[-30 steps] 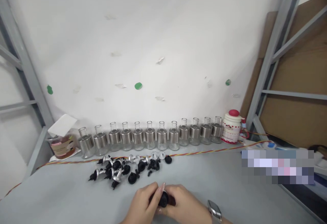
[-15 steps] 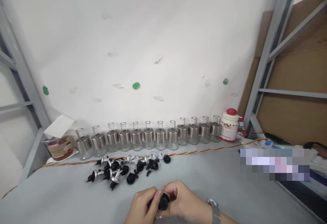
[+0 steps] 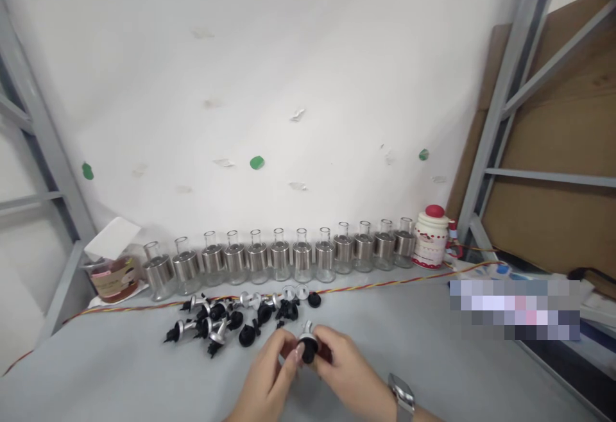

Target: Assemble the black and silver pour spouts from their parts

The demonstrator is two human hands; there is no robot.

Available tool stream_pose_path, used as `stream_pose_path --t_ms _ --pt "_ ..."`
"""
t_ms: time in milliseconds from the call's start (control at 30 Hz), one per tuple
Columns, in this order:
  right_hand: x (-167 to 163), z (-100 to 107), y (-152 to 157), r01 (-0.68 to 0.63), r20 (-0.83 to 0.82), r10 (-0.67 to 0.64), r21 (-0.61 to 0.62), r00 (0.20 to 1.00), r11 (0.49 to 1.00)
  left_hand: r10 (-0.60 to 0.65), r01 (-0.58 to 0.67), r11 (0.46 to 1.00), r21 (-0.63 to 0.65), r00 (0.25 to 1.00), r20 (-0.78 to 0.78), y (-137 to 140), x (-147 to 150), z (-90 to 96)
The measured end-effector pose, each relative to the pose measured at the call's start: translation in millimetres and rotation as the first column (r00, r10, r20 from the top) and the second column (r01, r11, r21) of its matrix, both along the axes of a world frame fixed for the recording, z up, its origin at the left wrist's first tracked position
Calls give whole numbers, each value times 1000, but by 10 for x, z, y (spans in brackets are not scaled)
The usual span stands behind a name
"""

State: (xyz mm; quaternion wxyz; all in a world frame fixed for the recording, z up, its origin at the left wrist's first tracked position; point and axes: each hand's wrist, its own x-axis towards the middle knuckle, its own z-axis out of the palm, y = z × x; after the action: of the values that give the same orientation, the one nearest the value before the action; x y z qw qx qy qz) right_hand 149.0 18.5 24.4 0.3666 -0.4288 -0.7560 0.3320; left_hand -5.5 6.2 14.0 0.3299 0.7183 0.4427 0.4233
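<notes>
Between my hands, low in the middle of the head view, is a bottle pourer [image 3: 308,347] with a silver collar and a black stopper part facing me. My left hand [image 3: 273,371] pinches it from the left, thumb against the black part. From the right, my right hand [image 3: 339,364] grips its other side with bent fingers. Beyond my hands lies a loose pile of silver and black pourers [image 3: 205,327]. Several black caps [image 3: 247,335] and clear discs [image 3: 302,292] lie among them.
A row of glass bottles [image 3: 280,258] with steel sleeves stands along the wall. A white jar with a red lid [image 3: 430,242] ends the row at right; a brown-filled container [image 3: 115,279] stands at left. A twisted red-yellow wire [image 3: 385,285] crosses the table.
Both hands have risen slightly away from me with the pourer. It has turned, so its silver collar and spout now show above the black part.
</notes>
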Motion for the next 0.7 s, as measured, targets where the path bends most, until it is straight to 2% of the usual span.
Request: stream_pose_path --t_ms 133,267,367,533,700 --pt "49 4 11 39 199 -70 156 978 987 -26 46 993 108 983 -181 30 -48 -35" --pt "68 17 14 -2 313 -80 255 946 967 -1 41 987 155 969 -248 37 -57 -56" --pt "68 38 -4 -39 328 -50 257 943 966 3 50 982 183 961 -278 27 -57 -48" --pt "57 55 -38 -58 277 -4 217 961 974 87 -5 966 257 947 -309 40 -85 -43" --pt "51 44 -42 -23 291 -42 214 956 977 169 -41 933 357 927 -335 65 -124 -75"
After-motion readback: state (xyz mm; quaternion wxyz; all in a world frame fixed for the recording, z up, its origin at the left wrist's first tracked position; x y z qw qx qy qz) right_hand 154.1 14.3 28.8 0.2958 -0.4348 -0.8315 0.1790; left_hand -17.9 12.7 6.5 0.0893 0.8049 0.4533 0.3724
